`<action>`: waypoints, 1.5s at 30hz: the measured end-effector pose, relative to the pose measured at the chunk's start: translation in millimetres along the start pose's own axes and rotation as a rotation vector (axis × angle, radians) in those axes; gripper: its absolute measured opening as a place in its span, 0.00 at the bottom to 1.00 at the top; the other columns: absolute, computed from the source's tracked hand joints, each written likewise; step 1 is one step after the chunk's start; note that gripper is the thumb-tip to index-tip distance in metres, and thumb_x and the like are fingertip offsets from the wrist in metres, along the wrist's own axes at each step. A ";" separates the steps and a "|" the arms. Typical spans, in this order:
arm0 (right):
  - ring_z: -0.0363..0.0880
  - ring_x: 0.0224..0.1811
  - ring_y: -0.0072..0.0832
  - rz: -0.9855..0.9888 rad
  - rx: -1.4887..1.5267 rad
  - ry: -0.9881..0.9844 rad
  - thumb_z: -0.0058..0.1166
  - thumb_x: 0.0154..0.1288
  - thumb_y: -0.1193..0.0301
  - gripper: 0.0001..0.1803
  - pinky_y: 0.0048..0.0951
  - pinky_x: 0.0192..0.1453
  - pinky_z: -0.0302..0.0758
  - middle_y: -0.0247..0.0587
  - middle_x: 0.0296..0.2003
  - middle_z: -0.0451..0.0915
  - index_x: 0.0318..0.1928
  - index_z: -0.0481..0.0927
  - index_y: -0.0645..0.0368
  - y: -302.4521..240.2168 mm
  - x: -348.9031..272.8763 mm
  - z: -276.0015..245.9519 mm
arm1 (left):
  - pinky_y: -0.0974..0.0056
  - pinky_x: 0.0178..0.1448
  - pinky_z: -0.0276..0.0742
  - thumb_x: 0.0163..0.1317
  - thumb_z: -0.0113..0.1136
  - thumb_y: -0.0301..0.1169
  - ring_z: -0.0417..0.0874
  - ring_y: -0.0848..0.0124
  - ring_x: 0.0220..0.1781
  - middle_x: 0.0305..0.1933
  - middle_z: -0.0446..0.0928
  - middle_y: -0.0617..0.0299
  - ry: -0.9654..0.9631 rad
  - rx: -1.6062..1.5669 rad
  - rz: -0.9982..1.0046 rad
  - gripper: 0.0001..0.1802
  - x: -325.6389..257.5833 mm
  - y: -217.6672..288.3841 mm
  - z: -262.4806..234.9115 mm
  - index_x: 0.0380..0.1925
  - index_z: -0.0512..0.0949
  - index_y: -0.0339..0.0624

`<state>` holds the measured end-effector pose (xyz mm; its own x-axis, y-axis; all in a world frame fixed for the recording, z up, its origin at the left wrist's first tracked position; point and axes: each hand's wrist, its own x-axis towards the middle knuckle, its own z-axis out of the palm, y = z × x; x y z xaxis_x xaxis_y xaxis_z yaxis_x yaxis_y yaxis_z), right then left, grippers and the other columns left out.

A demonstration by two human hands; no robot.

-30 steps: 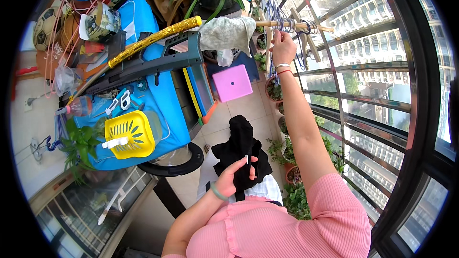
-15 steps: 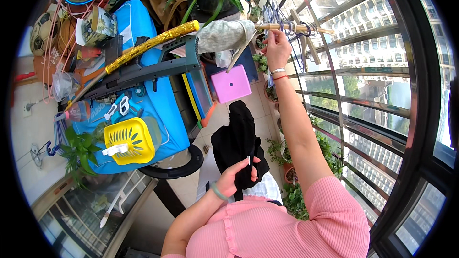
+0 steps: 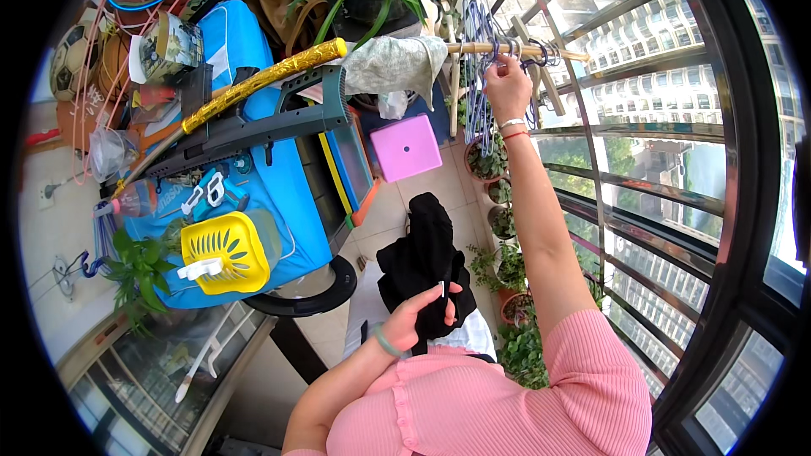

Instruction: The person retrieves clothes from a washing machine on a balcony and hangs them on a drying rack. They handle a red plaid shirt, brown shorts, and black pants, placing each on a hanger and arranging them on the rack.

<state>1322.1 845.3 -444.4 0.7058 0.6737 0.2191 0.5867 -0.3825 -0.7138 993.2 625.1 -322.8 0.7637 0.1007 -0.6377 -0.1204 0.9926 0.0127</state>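
Observation:
My left hand (image 3: 409, 317) is closed on a bunched black garment (image 3: 420, 243), which hangs in front of my body. A small white tab shows between thumb and fingers; the garment's kind is hidden by its folds. Out to the upper right, my right hand (image 3: 508, 89) pinches at the hook of a clothes hanger on a wooden pole (image 3: 470, 48). Several thin bluish-purple hangers (image 3: 478, 89) dangle just left of that hand. More dark hooks (image 3: 545, 52) sit to its right. A grey-white cloth (image 3: 393, 66) drapes over the pole further left.
Metal window bars (image 3: 650, 128) run along the right side. Potted plants (image 3: 509, 270) line the floor below them. A pink stool (image 3: 406, 149) stands ahead. On the left, a blue-covered surface (image 3: 291, 194) carries a yellow basket (image 3: 226, 251) and a gold-wrapped pole end (image 3: 262, 80).
My right hand has shifted right along the pole and slightly down. The bluish-purple hangers now hang in plainer sight to its left. My left hand keeps its hold on the black garment.

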 end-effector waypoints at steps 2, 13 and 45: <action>0.82 0.25 0.39 0.017 0.025 -0.011 0.56 0.61 0.67 0.10 0.37 0.33 0.77 0.43 0.23 0.82 0.39 0.83 0.58 1.4 0.8 1.3 | 0.67 0.48 0.74 0.71 0.48 0.44 0.78 0.73 0.34 0.31 0.77 0.63 0.004 0.003 -0.010 0.23 0.9 -0.2 1.5 0.54 0.71 0.35; 0.82 0.24 0.38 0.089 0.028 0.144 0.57 0.62 0.67 0.08 0.39 0.33 0.76 0.40 0.22 0.82 0.34 0.80 0.58 18.5 16.9 -9.5 | 0.67 0.48 0.74 0.71 0.48 0.44 0.78 0.73 0.35 0.31 0.77 0.63 0.004 0.028 0.003 0.24 4.1 4.5 5.8 0.55 0.70 0.35; 0.78 0.31 0.52 -0.110 0.073 -0.101 0.43 0.73 0.59 0.17 0.47 0.35 0.72 0.54 0.27 0.80 0.44 0.81 0.56 16.0 -10.2 56.6 | 0.64 0.46 0.76 0.71 0.48 0.41 0.79 0.70 0.33 0.29 0.78 0.60 0.115 0.058 0.001 0.22 -5.7 -8.1 -2.0 0.53 0.72 0.32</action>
<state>1301.8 868.1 -495.7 0.5928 0.7708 0.2334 0.6257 -0.2584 -0.7361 988.5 616.4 -320.8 0.6854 0.0967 -0.7217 -0.0816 0.9951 0.0558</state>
